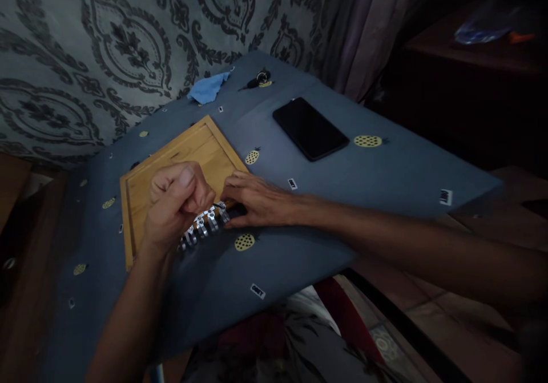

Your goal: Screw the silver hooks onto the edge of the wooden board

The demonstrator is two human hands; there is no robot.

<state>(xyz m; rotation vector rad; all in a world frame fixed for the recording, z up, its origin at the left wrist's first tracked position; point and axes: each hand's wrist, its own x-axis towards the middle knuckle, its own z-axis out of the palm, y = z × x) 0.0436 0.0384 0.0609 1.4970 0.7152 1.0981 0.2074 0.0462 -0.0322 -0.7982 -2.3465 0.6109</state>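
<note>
A wooden board (182,146) with a grooved border lies at an angle on the table. Along its near edge runs a row of small shiny metal clips (201,224). My left hand (177,197) is closed in a fist above the board, just over the clips. A thin dark tip shows by its fingers, pointing at the right end of the row; the rest is hidden in the fist. My right hand (252,200) grips the rightmost clip at the board's near corner, fingers on top and thumb below.
A black phone (310,129) lies on the blue pineapple-print tablecloth (308,212), right of the board. Behind are a blue cloth (208,88) and a bunch of keys (259,79). A patterned curtain (128,40) hangs along the table's far side.
</note>
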